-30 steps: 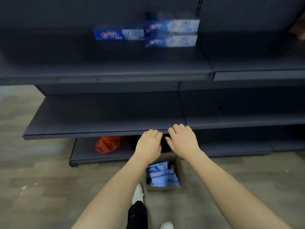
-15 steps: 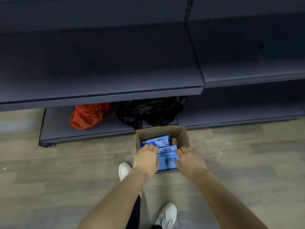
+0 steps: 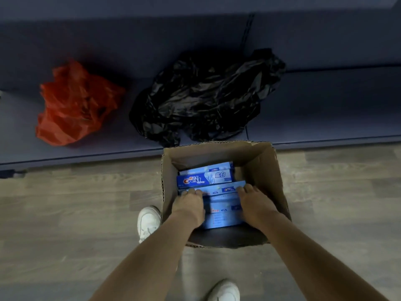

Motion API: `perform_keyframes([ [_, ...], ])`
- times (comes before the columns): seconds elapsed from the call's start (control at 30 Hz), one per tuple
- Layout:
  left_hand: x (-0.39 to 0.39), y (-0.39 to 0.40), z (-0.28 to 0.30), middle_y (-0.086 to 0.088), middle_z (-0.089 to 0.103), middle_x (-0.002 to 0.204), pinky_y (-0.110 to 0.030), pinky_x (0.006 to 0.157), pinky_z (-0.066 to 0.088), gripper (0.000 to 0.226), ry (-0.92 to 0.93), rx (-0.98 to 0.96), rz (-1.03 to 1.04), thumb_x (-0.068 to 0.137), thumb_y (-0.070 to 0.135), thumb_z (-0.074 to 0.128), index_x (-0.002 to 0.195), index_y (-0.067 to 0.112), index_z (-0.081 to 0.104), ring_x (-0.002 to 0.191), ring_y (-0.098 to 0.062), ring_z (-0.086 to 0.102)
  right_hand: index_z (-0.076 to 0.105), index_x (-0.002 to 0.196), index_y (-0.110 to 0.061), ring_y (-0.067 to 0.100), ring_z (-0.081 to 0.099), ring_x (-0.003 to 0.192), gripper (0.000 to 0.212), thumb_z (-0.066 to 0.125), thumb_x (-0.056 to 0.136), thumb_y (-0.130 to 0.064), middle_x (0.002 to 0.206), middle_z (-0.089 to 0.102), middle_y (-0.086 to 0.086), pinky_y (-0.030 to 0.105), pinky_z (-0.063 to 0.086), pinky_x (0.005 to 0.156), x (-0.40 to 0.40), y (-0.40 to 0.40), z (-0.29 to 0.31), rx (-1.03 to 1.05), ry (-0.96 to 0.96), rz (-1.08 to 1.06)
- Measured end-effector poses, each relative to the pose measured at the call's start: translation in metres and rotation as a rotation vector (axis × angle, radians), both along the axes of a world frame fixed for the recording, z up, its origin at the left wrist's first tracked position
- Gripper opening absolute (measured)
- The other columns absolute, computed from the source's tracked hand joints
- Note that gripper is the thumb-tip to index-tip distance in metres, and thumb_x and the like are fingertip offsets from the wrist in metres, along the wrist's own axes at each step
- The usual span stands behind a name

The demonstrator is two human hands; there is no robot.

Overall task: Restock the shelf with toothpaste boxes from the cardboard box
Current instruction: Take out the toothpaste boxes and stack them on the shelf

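The toothpaste boxes (image 3: 211,178) lie stacked inside the cardboard box (image 3: 275,181) on the floor (image 3: 76,213). A second ago both hands hung by the middle shelf; now the left hand (image 3: 188,203) and right hand (image 3: 253,200) are down inside, fingers (image 3: 244,189) curled over the ends of 1 box, probably starting a pick. The bottom shelf (image 3: 325,109) behind holds a red bag (image 3: 73,105) and black bag (image 3: 206,94).

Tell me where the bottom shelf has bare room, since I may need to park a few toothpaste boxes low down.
The bottom shelf is bare right of the black bag, and a narrower strip lies left of the red bag. The two bags crowd the middle. Inside the cardboard box, both hands and the toothpaste boxes leave little room.
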State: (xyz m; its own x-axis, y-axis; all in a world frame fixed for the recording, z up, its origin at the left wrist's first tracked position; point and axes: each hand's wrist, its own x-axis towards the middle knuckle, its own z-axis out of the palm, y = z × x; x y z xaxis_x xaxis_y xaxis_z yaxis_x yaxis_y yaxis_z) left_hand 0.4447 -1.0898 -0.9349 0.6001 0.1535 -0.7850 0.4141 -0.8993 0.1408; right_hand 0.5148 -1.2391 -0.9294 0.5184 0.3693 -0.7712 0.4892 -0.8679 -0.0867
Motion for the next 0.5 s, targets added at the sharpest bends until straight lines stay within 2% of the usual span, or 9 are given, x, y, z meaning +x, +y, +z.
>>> perform_keyframes([
  [0.13, 0.007, -0.001, -0.033, -0.009, 0.038, 0.143, -0.038, 0.109, 0.035, 0.062, 0.068, -0.052, -0.038, 0.090, 0.033, 0.059, 0.142, 0.012, 0.032, 0.133, -0.025, 0.037, 0.015, 0.150, -0.011, 0.026, 0.032, 0.137, 0.062, 0.047, 0.098, -0.023, 0.151, 0.025, 0.011, 0.036, 0.035, 0.110, 0.010, 0.008, -0.029, -0.015, -0.006, -0.147],
  [0.3, 0.002, -0.008, -0.062, -0.011, 0.041, 0.141, -0.038, 0.107, 0.032, 0.078, 0.106, -0.010, -0.126, 0.083, 0.051, 0.062, 0.141, 0.009, 0.033, 0.130, -0.026, 0.040, 0.024, 0.146, -0.016, 0.028, 0.032, 0.135, 0.070, 0.062, 0.090, -0.031, 0.145, 0.030, 0.010, 0.037, 0.030, 0.109, 0.027, 0.014, -0.054, 0.121, -0.024, -0.445],
  [0.4, 0.003, -0.008, -0.074, -0.010, 0.040, 0.143, -0.037, 0.107, 0.032, 0.080, 0.109, -0.013, -0.112, 0.082, 0.052, 0.064, 0.141, 0.008, 0.032, 0.131, -0.026, 0.040, 0.027, 0.146, -0.013, 0.029, 0.033, 0.136, 0.074, 0.066, 0.087, -0.035, 0.148, 0.032, 0.011, 0.036, 0.031, 0.109, 0.033, 0.015, -0.066, 0.086, 0.043, -0.436],
  [0.5, 0.007, -0.008, -0.083, -0.011, 0.041, 0.140, -0.038, 0.104, 0.036, 0.079, 0.120, -0.029, -0.092, 0.081, 0.050, 0.066, 0.139, 0.008, 0.033, 0.128, -0.027, 0.043, 0.038, 0.141, -0.015, 0.028, 0.040, 0.132, 0.070, 0.070, 0.082, -0.036, 0.144, 0.040, 0.010, 0.035, 0.036, 0.108, 0.035, 0.018, -0.081, 0.085, 0.046, -0.394],
])
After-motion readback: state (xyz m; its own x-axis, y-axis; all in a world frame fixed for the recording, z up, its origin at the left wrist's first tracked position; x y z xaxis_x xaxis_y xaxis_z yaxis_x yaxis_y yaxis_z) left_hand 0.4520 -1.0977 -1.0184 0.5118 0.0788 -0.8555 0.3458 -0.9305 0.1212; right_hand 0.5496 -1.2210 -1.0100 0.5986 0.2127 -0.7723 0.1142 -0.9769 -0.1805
